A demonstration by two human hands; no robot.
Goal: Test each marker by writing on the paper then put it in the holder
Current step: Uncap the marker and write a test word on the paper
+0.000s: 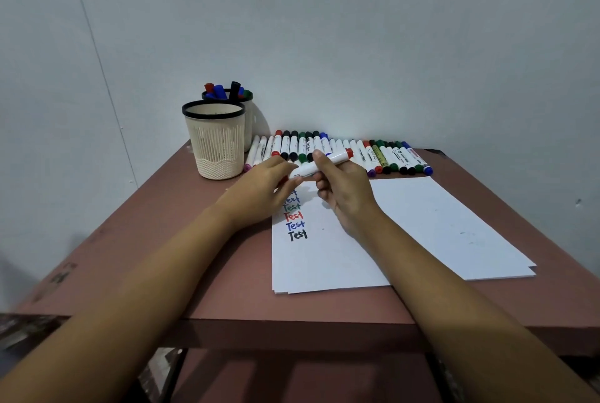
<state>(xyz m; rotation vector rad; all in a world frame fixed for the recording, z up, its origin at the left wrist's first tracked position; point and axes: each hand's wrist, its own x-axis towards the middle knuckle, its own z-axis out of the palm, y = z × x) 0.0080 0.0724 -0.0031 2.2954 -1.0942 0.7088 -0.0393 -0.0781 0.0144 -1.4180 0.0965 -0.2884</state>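
My right hand [345, 194] grips a white marker [319, 164] with a red end cap, held slantwise above the top of the paper [406, 233]. My left hand [263, 188] pinches the marker's lower left end, where its cap is hidden by my fingers. The paper carries a column of the word "Test" in green, red, blue and black. A row of several markers [341, 151] lies along the wall behind my hands. Left of it an empty cream holder [216, 139] with a black rim stands in front of a second holder [229, 94] with several markers in it.
The paper is a small stack on a reddish-brown table [162, 240] set against a pale wall. The table's front edge runs below my forearms, with a lower shelf beneath it.
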